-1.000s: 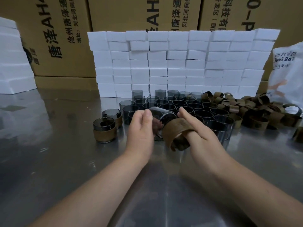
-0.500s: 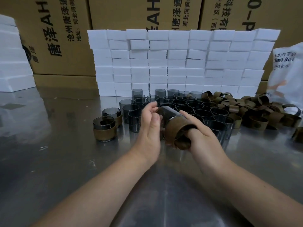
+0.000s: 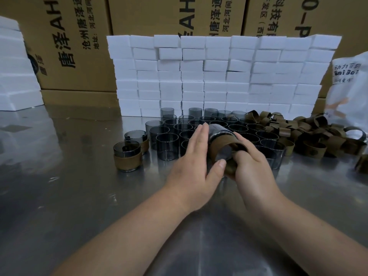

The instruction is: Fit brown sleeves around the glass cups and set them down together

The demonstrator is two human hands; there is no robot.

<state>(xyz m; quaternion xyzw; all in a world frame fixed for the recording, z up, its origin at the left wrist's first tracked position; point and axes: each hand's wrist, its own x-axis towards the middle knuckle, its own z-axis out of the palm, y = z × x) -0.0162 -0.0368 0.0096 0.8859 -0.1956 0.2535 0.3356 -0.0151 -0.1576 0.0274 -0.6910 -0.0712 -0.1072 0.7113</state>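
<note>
Sleeve fitting is in hand. The left hand [image 3: 196,162], fingers straight, presses flat on the glass cup [image 3: 219,130], held sideways above the table [image 3: 59,196]. The right hand [image 3: 253,166] curls around the brown sleeve [image 3: 222,145], partly on the cup. Next, I think: push it fully on, then stand the cup at 9 o'clock beside the finished cups [image 3: 127,156].

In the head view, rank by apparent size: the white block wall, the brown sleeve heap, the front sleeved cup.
1. white block wall
2. brown sleeve heap
3. front sleeved cup, smallest despite standing nearer.
</note>
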